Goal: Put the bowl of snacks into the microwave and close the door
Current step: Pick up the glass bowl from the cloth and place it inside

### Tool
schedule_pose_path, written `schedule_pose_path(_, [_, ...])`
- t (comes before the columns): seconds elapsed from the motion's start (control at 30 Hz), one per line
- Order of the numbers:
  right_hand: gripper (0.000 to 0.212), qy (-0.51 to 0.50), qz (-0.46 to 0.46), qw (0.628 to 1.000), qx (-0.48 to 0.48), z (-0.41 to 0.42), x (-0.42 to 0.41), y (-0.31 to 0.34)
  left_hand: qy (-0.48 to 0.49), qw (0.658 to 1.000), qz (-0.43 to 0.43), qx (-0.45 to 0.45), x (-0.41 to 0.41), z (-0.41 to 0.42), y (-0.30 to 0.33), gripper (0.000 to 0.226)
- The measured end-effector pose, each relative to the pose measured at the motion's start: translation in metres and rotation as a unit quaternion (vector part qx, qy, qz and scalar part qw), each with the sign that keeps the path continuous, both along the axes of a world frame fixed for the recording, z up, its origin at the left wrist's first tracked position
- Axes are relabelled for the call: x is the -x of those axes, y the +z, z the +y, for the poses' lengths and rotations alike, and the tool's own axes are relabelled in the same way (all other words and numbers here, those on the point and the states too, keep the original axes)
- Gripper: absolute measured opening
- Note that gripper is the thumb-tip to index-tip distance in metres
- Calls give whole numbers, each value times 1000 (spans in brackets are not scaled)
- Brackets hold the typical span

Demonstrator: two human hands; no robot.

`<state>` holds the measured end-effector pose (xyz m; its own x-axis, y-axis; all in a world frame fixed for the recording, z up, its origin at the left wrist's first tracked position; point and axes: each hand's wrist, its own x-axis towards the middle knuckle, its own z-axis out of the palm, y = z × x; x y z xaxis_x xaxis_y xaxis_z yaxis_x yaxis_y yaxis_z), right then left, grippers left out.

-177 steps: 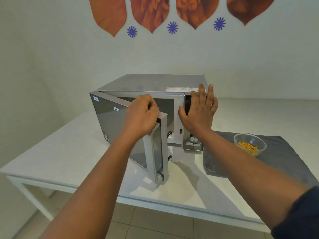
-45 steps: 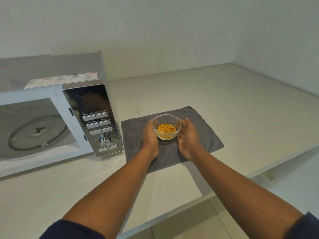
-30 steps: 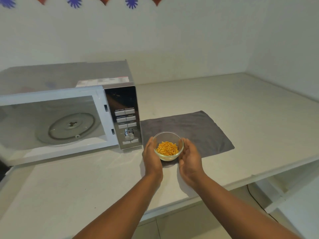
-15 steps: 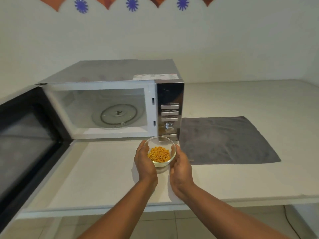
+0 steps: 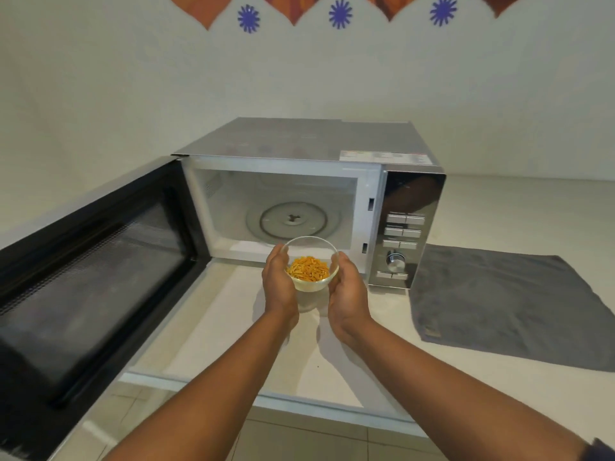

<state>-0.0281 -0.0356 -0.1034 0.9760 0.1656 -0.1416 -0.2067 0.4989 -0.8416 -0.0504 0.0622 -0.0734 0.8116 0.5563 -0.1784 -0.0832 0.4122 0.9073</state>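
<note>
Both hands cup the glass bowl (image 5: 312, 266) between them, left hand (image 5: 279, 285) pressed on its left side and right hand (image 5: 348, 292) on its right, so the grip is basically two palms closed around the glass from either side. Orange stick-shaped snacks (image 5: 308, 269) sit in the bottom of it. It's held up off the white surface (image 5: 233, 327), right in front of the microwave (image 5: 312, 194) opening but not inside yet. Over to the right a grey cloth (image 5: 506, 304) lies flat on the surface, just beside the microwave's control panel (image 5: 402, 237). On the left the door (image 5: 90, 277) is swung wide open, dark mesh window facing up at the camera. Past the bowl there's the glass turntable (image 5: 293, 221) with nothing on it, and behind all that a white wall with orange and blue decorations (image 5: 339, 13) along the top.
</note>
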Motion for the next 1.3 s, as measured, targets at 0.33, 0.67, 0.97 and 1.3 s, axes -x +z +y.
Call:
schedule_pose_path(0.33, [39,19,0,996,85,42,-70,35,-62,994,38,-84,-66,53,23,40])
schedule_pose_path(0.67, [27,14,13,995,100,71,-143,43,-114,982,112,-100,-136,90,31,44])
schedule_pose_path(0.97, [43,-23,57,992,106,93,-181,36,-122,977,132,-118,-177,108,22,49])
schedule_pose_path(1.3, [66,-30,39,991,124,96,-203,21,-108,973,112,-170,-196,115,15,52])
